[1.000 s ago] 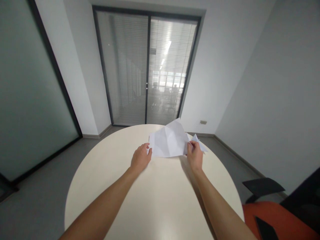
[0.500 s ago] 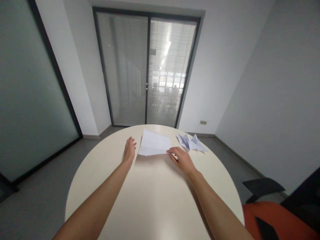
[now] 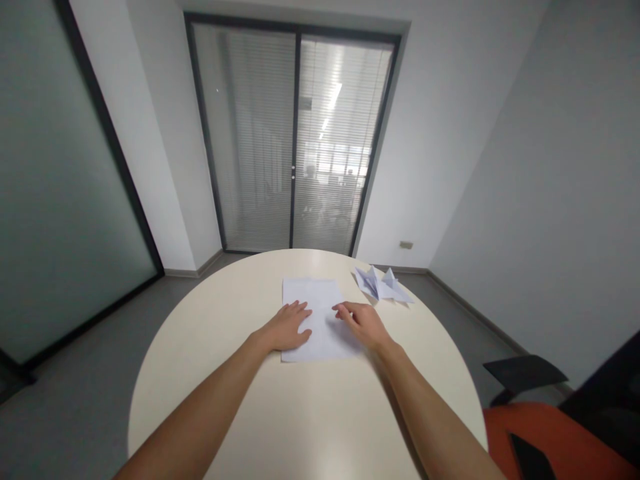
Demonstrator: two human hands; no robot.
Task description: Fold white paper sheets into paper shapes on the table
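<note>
A white sheet of paper (image 3: 320, 340) lies flat on the round cream table (image 3: 310, 413). My left hand (image 3: 290, 325) rests on the sheet's left part with its fingers spread. Over the sheet's right side is my right hand (image 3: 361, 321), its thumb and fingers slightly apart and nothing visible between them; a shadow shows on the paper beneath. Folded white paper pieces (image 3: 383, 285) with raised points stand near the table's far right edge, beyond my right hand.
An orange chair (image 3: 550, 443) with a black armrest (image 3: 527, 370) is at the lower right, beside the table. Past the far table edge is a dark-framed glass partition with blinds (image 3: 245, 147).
The sheet, lifted at its near edge before, now lies flat and closer to me. My left hand has moved right onto it, and my right hand has let go of its edge.
</note>
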